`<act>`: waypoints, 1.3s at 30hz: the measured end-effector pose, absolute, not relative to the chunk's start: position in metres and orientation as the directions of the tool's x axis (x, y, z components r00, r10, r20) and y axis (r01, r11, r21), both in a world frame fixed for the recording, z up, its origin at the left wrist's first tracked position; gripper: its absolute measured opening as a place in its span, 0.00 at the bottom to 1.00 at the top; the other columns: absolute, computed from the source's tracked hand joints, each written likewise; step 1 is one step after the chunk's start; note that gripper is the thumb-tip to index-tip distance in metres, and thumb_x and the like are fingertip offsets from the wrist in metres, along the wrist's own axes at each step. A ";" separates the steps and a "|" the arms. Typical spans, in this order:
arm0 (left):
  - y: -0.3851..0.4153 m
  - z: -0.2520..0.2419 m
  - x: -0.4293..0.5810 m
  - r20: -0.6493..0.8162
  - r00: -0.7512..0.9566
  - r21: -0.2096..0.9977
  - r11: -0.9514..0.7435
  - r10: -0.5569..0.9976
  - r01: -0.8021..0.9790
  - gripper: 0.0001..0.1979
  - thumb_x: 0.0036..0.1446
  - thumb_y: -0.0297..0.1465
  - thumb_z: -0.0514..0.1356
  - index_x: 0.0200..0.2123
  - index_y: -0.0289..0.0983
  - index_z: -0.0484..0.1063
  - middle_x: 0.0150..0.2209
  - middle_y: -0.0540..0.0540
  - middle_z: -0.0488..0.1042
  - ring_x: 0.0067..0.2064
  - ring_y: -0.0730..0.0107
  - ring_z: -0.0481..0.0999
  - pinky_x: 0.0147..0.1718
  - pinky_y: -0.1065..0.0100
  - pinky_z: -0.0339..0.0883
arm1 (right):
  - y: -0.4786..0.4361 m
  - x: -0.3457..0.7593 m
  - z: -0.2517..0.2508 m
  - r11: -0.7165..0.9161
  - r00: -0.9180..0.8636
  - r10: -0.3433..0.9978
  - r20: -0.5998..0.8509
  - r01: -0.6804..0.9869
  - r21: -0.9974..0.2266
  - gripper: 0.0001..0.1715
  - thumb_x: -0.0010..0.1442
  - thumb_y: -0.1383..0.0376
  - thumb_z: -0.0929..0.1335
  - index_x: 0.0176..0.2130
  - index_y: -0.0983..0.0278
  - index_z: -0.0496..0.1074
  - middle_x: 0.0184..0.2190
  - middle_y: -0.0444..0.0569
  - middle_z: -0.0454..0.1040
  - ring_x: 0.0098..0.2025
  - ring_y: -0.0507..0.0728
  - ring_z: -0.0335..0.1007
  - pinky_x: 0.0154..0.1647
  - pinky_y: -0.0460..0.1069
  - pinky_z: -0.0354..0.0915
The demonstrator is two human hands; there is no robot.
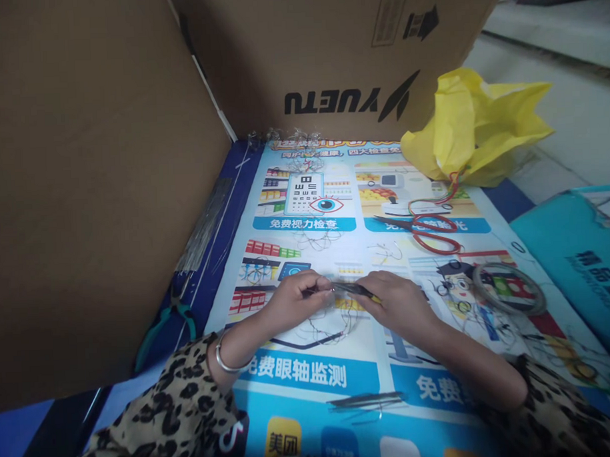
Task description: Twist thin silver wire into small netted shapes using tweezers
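Over the middle of the printed poster (360, 366), my two hands nearly meet. My left hand (297, 301) pinches a thin wire between thumb and fingertips; a small shiny spot shows at the pinch. My right hand (397, 302) is closed around dark-jawed pliers (351, 289) with a bit of yellow on the handle. The jaws point left and reach the left fingertips; whether they grip the wire cannot be made out. Below the hands, loops of fine wire (341, 324) hang or lie over the poster. Nearer me lies a bundle of short dark wires (368, 401).
Cardboard walls (94, 196) stand left and behind. Teal-handled pliers (164, 320) and straight wires (207, 225) lie left. Right are red-handled scissors (435, 234), a wire coil (510, 308), a yellow bag (461, 123) and a blue box (560, 246). Wire tangles (302, 138) sit at the back.
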State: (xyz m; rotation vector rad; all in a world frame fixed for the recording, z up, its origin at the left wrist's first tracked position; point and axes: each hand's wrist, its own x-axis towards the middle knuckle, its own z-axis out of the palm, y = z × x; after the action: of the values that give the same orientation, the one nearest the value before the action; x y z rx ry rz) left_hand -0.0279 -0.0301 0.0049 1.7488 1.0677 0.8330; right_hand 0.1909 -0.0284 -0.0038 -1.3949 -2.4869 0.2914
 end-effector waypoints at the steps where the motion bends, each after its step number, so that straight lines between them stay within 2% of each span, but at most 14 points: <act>1: -0.030 0.005 -0.028 0.091 0.405 0.923 -0.229 0.910 0.308 0.05 0.54 0.29 0.57 0.28 0.34 0.70 0.27 0.49 0.69 0.29 0.75 0.67 0.31 0.72 0.61 | -0.028 0.190 -0.004 0.516 -0.500 0.855 0.136 0.801 -0.303 0.12 0.60 0.60 0.62 0.36 0.62 0.73 0.31 0.47 0.74 0.36 0.55 0.69 0.34 0.47 0.60; 6: -0.029 0.002 -0.029 0.122 0.411 0.902 -0.274 0.903 0.335 0.04 0.54 0.27 0.57 0.28 0.34 0.70 0.27 0.49 0.70 0.30 0.74 0.68 0.31 0.71 0.61 | -0.029 0.190 -0.003 0.541 -0.514 0.841 0.172 0.809 -0.230 0.11 0.59 0.61 0.63 0.35 0.63 0.73 0.30 0.47 0.74 0.35 0.55 0.68 0.34 0.47 0.59; 15: -0.032 0.002 -0.027 0.219 0.351 0.857 -0.351 0.910 0.377 0.04 0.52 0.25 0.56 0.28 0.35 0.71 0.28 0.47 0.73 0.31 0.72 0.71 0.31 0.70 0.63 | -0.032 0.191 0.009 0.597 -0.574 0.775 0.264 0.802 -0.011 0.07 0.57 0.64 0.65 0.31 0.63 0.72 0.27 0.48 0.71 0.34 0.56 0.63 0.35 0.49 0.54; 24: -0.033 0.005 -0.026 0.313 0.375 0.747 -0.470 0.873 0.470 0.06 0.52 0.23 0.55 0.29 0.35 0.71 0.27 0.46 0.73 0.31 0.71 0.71 0.31 0.69 0.64 | -0.036 0.188 0.014 0.575 -0.590 0.777 0.220 0.807 0.136 0.07 0.57 0.66 0.64 0.30 0.62 0.70 0.26 0.49 0.69 0.33 0.58 0.60 0.32 0.51 0.49; 29: -0.033 0.003 -0.027 0.322 0.391 0.722 -0.491 0.862 0.487 0.05 0.52 0.23 0.55 0.29 0.35 0.71 0.27 0.46 0.73 0.31 0.70 0.71 0.31 0.70 0.64 | -0.037 0.187 0.017 0.574 -0.594 0.780 0.197 0.805 0.154 0.04 0.56 0.67 0.65 0.30 0.63 0.69 0.26 0.49 0.69 0.32 0.58 0.60 0.31 0.51 0.48; 34: -0.032 0.003 -0.026 0.304 0.360 0.738 -0.457 0.882 0.496 0.05 0.52 0.24 0.55 0.28 0.35 0.70 0.27 0.47 0.73 0.31 0.70 0.71 0.32 0.69 0.64 | -0.035 0.186 0.014 0.561 -0.578 0.788 0.215 0.816 0.138 0.07 0.58 0.66 0.64 0.29 0.63 0.69 0.26 0.49 0.70 0.32 0.57 0.62 0.31 0.50 0.50; 37: -0.030 0.002 -0.026 0.262 0.332 0.780 -0.402 0.906 0.480 0.05 0.53 0.25 0.55 0.28 0.35 0.71 0.27 0.48 0.72 0.31 0.71 0.71 0.32 0.70 0.63 | -0.032 0.187 0.004 0.549 -0.540 0.803 0.253 0.835 0.040 0.10 0.59 0.63 0.63 0.30 0.64 0.70 0.28 0.49 0.71 0.34 0.56 0.63 0.33 0.49 0.53; 39: -0.029 -0.001 -0.027 0.229 0.303 0.801 -0.355 0.925 0.481 0.05 0.53 0.26 0.55 0.29 0.35 0.72 0.28 0.48 0.73 0.32 0.71 0.71 0.33 0.70 0.64 | -0.030 0.187 -0.003 0.527 -0.490 0.830 0.266 0.846 -0.084 0.09 0.59 0.63 0.63 0.32 0.64 0.71 0.30 0.49 0.72 0.36 0.56 0.65 0.35 0.48 0.55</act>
State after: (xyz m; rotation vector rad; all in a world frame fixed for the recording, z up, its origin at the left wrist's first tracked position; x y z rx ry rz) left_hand -0.0270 -0.0295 -0.0007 1.9598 1.2469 0.9318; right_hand 0.1872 -0.0298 -0.0032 -1.4050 -2.4956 -0.0841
